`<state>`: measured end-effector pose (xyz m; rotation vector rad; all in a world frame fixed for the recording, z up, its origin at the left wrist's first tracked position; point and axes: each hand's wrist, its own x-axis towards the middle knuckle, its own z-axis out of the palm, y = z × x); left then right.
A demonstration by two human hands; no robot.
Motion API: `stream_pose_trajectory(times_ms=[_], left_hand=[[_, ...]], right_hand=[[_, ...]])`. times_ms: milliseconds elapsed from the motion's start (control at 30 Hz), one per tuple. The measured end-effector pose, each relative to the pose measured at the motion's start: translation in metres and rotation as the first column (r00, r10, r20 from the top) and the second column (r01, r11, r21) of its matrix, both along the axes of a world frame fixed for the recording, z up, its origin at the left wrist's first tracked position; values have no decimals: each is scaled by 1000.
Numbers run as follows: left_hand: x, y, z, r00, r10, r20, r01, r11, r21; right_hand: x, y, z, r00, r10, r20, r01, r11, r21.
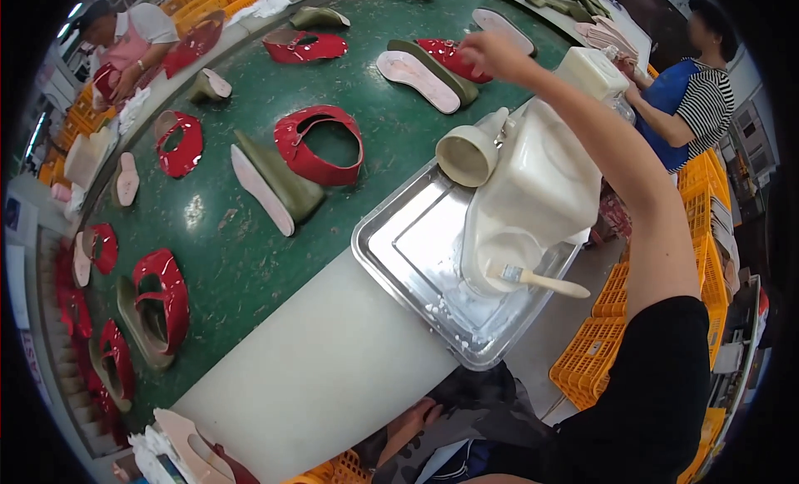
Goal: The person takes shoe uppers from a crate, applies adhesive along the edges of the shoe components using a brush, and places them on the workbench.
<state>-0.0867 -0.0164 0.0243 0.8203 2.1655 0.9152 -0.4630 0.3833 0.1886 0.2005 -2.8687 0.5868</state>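
Observation:
My right hand [493, 53] is stretched far out over the green round table [250, 259]. It hovers at the edge of a red shoe upper [448, 58] that lies on an olive last [433, 68], next to a pink insole [416, 80]. The hand is blurred, so I cannot tell its grip. My left hand [414, 419] rests low on my lap with nothing in it. Under my right arm a steel tray [391, 243] carries a cut-open white jug of white glue [541, 184]. A wooden-handled brush [537, 277] lies across the jug's opening, and a cream funnel [468, 155] lies beside it.
Several red uppers [320, 147], olive lasts [283, 184] and pink insoles [126, 178] are spread over the green table. One person in a pink apron [125, 43] works at the far left, another in a blue apron [682, 101] at the right. Yellow crates [595, 359] stand by my right side.

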Motion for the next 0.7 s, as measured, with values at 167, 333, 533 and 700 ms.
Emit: stream_pose_trajectory(times_ms=[167,333,533,700], left_hand=[[39,4,-38,973,143,-183,-136,989,50],[65,-5,-54,940,66,-333,-37,995,94],[82,-8,-35,924,103,-369,-82,994,73],[86,-1,-34,888,-29,-459,-14,996,-90]], right_hand=[[132,-122,13,863,470,184,-434,877,-204],[245,-223,11,448,828,338,-890,450,76],[290,-318,-12,343,930,133,-931,355,-85],[329,-410,-72,181,903,389,-144,415,-898]])
